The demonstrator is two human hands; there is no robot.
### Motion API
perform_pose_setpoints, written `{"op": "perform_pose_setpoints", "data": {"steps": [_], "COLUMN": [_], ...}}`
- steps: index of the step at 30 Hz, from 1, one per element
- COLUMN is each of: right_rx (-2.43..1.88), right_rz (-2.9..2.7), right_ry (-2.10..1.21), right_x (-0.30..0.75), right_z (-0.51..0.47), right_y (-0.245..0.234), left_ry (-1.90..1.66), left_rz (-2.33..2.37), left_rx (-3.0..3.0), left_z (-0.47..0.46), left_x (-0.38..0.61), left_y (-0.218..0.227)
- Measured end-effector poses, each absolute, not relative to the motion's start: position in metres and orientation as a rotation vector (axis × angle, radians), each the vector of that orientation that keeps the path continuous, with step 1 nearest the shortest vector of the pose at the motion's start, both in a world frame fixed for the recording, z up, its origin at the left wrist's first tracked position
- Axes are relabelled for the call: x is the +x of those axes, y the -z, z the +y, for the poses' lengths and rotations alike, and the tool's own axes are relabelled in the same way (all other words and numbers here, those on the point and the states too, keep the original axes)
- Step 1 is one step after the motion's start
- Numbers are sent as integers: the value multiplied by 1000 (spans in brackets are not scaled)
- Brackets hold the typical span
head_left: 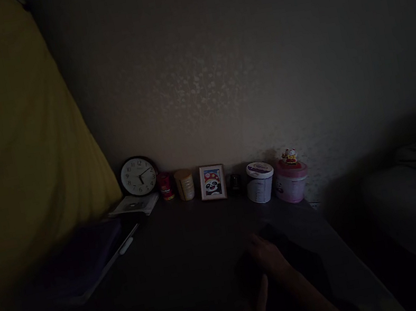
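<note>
The room is very dim. My right hand (269,262) reaches in from the lower right and rests on the dark desk top (193,254), over a black thing (298,257) that I cannot make out. Its thumb points back towards me, but the fingers are lost in the dark. My left hand is out of view.
Along the wall stand a round clock (138,176), a red tin (165,186), a tan jar (184,184), a small framed picture (212,182), a white tub (260,182) and a pink tub (291,181) with a figurine. Papers (134,205) and a flat dark tablet (89,257) lie left, beside a yellow curtain (9,147).
</note>
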State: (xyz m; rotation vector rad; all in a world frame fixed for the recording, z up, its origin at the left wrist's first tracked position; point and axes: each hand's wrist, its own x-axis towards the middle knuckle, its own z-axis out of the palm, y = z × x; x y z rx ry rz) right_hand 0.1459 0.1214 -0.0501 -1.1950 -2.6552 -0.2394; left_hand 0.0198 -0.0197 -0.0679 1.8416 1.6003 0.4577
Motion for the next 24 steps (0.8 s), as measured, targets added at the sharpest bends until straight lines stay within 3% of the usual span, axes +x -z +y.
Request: {"op": "perform_pose_setpoints", "data": {"steps": [11, 24], "right_rx": [-1190, -872], "right_rz": [-2659, -2372], "right_ry": [172, 128], "right_x": [146, 179], "right_z": [124, 60], "right_y": [51, 62], "left_ry": [-248, -147], "left_rz": [1684, 1847], "left_rx": [1912, 1944], "left_z": [-11, -16], "left_x": [39, 44], "left_y": [74, 82]}}
